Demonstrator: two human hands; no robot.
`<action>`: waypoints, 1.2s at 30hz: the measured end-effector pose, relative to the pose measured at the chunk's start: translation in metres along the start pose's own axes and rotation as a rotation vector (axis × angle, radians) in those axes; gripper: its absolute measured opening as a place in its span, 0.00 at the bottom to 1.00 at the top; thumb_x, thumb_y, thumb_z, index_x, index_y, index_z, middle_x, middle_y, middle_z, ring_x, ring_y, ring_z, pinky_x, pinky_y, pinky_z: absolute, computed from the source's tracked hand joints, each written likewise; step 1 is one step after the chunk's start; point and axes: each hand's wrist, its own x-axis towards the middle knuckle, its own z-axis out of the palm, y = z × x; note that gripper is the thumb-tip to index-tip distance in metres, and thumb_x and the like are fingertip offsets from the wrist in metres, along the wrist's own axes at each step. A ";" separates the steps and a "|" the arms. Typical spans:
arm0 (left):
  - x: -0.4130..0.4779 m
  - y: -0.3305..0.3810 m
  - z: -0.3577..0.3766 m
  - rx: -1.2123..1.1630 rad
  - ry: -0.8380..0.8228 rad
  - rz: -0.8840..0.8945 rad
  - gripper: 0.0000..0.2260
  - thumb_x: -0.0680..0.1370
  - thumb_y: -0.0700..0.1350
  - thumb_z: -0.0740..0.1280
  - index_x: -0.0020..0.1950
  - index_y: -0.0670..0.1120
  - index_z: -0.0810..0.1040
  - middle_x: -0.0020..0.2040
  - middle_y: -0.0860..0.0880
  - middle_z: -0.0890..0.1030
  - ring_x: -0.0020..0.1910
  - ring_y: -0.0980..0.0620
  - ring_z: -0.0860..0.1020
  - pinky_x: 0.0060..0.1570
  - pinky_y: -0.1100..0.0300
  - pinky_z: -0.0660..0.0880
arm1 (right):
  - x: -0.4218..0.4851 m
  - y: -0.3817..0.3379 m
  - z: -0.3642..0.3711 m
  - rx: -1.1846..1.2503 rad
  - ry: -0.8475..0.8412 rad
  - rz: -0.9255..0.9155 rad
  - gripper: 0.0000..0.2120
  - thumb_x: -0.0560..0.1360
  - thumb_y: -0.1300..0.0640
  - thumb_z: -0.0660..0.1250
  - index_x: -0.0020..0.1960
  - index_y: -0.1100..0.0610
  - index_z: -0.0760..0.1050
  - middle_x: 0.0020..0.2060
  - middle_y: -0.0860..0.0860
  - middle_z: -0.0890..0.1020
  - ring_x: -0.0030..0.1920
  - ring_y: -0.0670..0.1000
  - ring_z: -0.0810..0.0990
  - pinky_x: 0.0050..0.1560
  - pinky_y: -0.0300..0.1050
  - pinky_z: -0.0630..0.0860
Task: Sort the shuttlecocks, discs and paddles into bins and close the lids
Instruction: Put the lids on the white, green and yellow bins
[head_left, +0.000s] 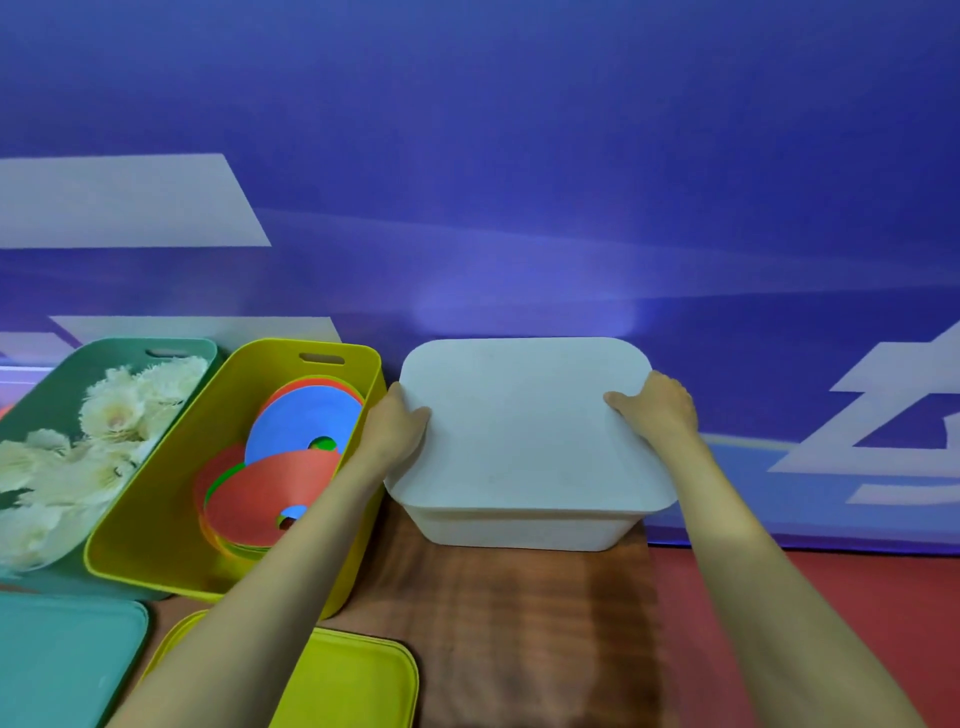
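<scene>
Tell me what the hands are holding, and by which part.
Both hold the white lid atop the white bin: the left hand grips its left edge, the right hand its right edge, thumbs on top.

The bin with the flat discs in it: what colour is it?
The disc bin is yellow-green, shown best in the head view.

The single wide-angle head camera looks forward and down, close over the wooden table (519, 623), facing the blue wall (519, 130) just behind it.
</scene>
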 end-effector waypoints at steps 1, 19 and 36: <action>0.002 0.001 0.000 -0.002 0.001 0.001 0.16 0.79 0.47 0.62 0.62 0.39 0.69 0.61 0.41 0.76 0.58 0.40 0.74 0.55 0.51 0.70 | 0.000 0.000 0.000 0.003 0.005 0.006 0.27 0.72 0.44 0.68 0.62 0.63 0.70 0.59 0.59 0.75 0.60 0.63 0.71 0.51 0.53 0.71; 0.008 0.008 0.000 -0.296 0.101 -0.128 0.19 0.78 0.44 0.66 0.68 0.41 0.70 0.64 0.44 0.76 0.61 0.44 0.73 0.58 0.53 0.69 | 0.001 0.021 -0.009 0.451 -0.030 0.042 0.30 0.68 0.53 0.75 0.66 0.57 0.67 0.61 0.55 0.75 0.58 0.57 0.75 0.55 0.53 0.74; 0.021 0.012 -0.002 -0.297 0.160 -0.112 0.16 0.78 0.39 0.64 0.66 0.39 0.72 0.63 0.42 0.77 0.61 0.42 0.73 0.58 0.56 0.69 | 0.007 0.006 -0.009 0.415 -0.010 0.027 0.19 0.70 0.53 0.72 0.58 0.58 0.73 0.52 0.53 0.79 0.53 0.57 0.78 0.53 0.54 0.76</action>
